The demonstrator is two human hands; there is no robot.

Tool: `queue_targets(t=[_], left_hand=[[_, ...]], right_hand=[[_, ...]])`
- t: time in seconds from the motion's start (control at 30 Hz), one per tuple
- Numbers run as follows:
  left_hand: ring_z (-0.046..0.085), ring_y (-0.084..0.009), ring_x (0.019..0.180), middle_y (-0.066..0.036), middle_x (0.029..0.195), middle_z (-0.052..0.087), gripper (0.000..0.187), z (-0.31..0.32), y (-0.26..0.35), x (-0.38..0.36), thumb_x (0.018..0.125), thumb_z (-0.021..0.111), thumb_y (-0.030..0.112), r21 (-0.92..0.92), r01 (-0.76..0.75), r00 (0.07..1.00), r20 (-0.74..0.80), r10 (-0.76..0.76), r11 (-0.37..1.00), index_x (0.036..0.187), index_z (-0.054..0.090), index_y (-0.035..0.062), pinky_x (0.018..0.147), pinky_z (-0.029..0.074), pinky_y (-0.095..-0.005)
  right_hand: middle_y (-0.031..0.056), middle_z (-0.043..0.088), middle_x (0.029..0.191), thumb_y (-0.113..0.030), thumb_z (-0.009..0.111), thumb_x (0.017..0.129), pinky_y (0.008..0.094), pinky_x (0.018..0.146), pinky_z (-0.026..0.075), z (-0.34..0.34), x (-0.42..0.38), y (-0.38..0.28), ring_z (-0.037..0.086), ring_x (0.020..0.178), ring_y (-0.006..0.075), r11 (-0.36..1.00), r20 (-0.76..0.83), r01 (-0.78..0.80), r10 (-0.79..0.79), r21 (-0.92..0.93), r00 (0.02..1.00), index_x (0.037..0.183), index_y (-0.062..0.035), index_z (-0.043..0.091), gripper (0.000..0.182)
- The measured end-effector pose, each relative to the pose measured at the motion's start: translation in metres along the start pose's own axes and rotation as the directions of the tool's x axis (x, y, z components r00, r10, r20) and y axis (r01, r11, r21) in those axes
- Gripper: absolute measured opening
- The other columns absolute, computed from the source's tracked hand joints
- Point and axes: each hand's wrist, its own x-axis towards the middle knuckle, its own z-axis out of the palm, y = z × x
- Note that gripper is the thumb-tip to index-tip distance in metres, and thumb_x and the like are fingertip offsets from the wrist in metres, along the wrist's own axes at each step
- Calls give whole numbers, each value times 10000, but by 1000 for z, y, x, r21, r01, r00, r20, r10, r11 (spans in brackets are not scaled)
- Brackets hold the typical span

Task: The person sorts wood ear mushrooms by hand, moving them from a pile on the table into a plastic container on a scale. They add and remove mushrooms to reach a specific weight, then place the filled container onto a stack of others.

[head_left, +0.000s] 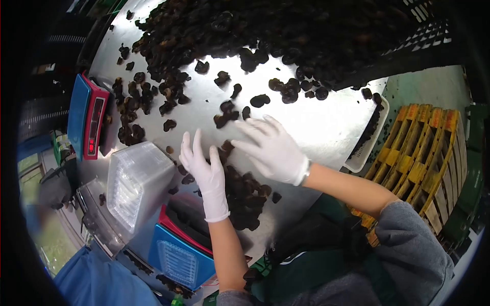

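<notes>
My left hand (204,171), in a white glove, hovers over the metal table (326,130) with its fingers spread. It is near a small pile of dark, curled wood ear mushrooms (245,199), partly behind its wrist. To its right, my right hand (275,150), gloved too, reaches leftward with fingers stretched out, slightly blurred. Just beyond its fingertips lie a few loose mushrooms (226,113). Nothing shows in either hand. A stack of clear plastic trays (145,166) stands left of my left hand. Below it, a clear tray (177,262) rests on a blue-topped red scale (161,239).
A large mushroom heap (204,35) covers the table's far side, beside a dark perforated crate (418,51). Another blue and red scale (92,117) has a lit display. Yellow wooden pallets (418,163) and a white basket (375,137) are at right. Blue clothing (102,280) shows lower left.
</notes>
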Motion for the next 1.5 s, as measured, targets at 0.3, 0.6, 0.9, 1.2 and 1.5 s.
queue_targets(t=[0.3, 0.6, 0.9, 1.2, 1.5], left_hand=[[421, -340, 1339, -126, 1408, 497, 493, -8, -6, 5, 770, 598, 52, 187, -151, 981, 146, 124, 971, 1242, 648, 188, 1174, 155, -599], [396, -322, 1367, -109, 1431, 488, 389, -17, -16, -41, 876, 636, 185, 193, -80, 981, 188, 44, 978, 1265, 639, 188, 1161, 156, -607], [514, -264, 1269, -103, 1367, 561, 299, -53, -9, -89, 874, 604, -45, -246, 373, 896, -152, -416, 894, 1138, 695, 62, 1074, 397, -363], [497, -255, 1281, -90, 1397, 538, 290, -53, -3, -97, 887, 612, -27, -346, 385, 880, -142, -453, 856, 1146, 698, 73, 1106, 361, -382], [522, -253, 1258, -118, 1358, 564, 294, -59, -7, -102, 899, 576, -26, -361, 383, 871, -166, -462, 851, 1160, 686, 52, 1065, 419, -366]], right_hand=[[125, 486, 1401, -218, 687, 791, 486, 1051, 361, -7, -13, 31, 499, 1202, 319, 999, -36, -54, 54, 3, 998, 1302, -156, 574, 527], [202, 418, 1457, -368, 641, 890, 519, 1122, 308, 35, -33, -36, 435, 1289, 403, 989, 221, -130, 114, 63, 969, 1364, -100, 524, 558], [128, 515, 1376, -328, 669, 852, 487, 1047, 359, 39, 42, 8, 463, 1244, 354, 982, -199, -12, 51, 190, 979, 1197, -132, 632, 398], [83, 632, 1184, -327, 699, 850, 390, 1016, 404, 29, 65, 13, 517, 1198, 259, 880, -132, -87, 167, 467, 977, 841, -98, 719, 230], [108, 654, 1021, -5, 633, 841, 348, 896, 476, -83, -113, 46, 622, 980, 236, 853, -458, -521, 477, 33, 751, 1081, -2, 639, 240]])
